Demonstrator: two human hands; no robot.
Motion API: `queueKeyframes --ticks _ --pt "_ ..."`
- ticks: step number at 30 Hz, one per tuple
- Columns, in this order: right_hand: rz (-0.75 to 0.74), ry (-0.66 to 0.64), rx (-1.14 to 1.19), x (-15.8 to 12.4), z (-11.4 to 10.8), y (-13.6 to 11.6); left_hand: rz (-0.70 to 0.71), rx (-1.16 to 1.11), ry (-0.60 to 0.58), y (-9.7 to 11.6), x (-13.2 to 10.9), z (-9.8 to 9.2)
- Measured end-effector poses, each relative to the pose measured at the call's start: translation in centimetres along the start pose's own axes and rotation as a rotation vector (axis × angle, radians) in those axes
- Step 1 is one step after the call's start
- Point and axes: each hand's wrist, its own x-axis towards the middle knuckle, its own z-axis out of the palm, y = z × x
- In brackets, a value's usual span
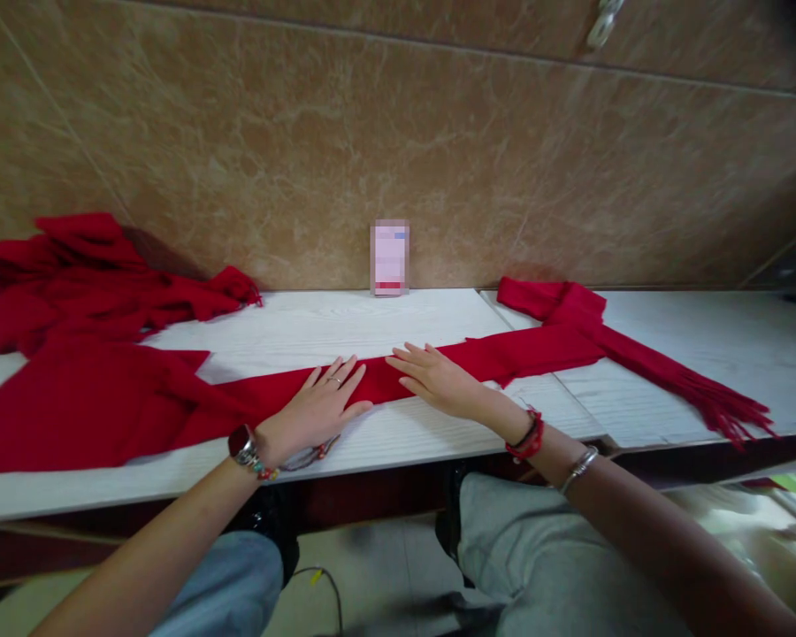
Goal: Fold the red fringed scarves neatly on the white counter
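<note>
A long red scarf (531, 351) stretches across the white table, folded into a narrow strip in its middle. My left hand (318, 407) lies flat on the strip with fingers spread. To its right, my right hand (438, 379) also rests flat on the scarf, its fingers pointing left. Neither hand grips the cloth. On the right, the scarf bends, and a fringed end (730, 407) reaches toward the table's front edge. Wider red cloth (86, 407) lies spread out on the left; whether it is one piece with the strip I cannot tell.
A heap of crumpled red cloth (93, 283) sits at the back left against the marbled wall (292, 159). A phone-like upright object (390, 257), blurred out, leans on the wall. The white table (345, 311) has a seam to the right. Below, a cable (328, 579) lies on the floor.
</note>
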Motion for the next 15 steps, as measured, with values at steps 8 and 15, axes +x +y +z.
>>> queueKeyframes --ticks 8,15 --pt "-0.068 -0.067 0.036 1.0 2.0 -1.2 -0.046 0.021 0.042 0.2 0.0 0.6" --pt "-0.027 -0.019 0.058 0.8 1.7 -1.2 -0.024 -0.054 -0.021 0.0 -0.2 0.0"
